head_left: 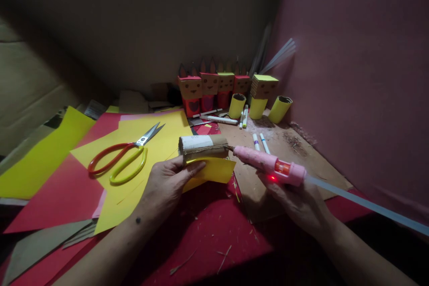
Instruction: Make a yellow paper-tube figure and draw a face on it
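Left hand pinches the cardboard tube (yellow paper beneath), glue gun nozzle touching.

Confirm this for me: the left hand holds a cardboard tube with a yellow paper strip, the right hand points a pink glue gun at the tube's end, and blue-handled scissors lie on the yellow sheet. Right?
One detail is off. The head view shows the scissors have orange and yellow-green handles, not blue. The rest stands: the left hand holds the cardboard tube with the yellow paper strip, the right hand points the pink glue gun at its end, and the scissors lie on the yellow sheet.
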Demonstrator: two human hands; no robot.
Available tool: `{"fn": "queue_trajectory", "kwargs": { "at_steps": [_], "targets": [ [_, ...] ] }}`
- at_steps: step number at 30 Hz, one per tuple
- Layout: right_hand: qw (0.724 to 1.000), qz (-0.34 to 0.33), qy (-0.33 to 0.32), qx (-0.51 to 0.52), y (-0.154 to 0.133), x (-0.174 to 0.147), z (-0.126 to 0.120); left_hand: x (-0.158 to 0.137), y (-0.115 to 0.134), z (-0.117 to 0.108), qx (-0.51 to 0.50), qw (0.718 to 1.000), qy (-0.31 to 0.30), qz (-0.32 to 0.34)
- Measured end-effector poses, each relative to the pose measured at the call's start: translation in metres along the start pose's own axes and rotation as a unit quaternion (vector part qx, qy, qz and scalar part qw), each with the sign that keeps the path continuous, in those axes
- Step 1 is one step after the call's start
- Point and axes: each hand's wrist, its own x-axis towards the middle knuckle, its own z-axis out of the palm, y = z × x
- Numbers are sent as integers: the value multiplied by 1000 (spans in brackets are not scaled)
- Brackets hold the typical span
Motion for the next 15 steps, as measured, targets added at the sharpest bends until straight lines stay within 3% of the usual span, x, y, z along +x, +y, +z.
{"fn": "queue_trajectory", "kwargs": {
  "at_steps": [7, 15],
  "targets": [
    [999, 8, -30, 35, -8, 1, -1, 0, 2, 1, -13, 1000, -1, 2],
    [999, 5, -17, 30, -3, 0, -3, -1, 4, 3, -11, 1000, 18, -7]
  ]
}}
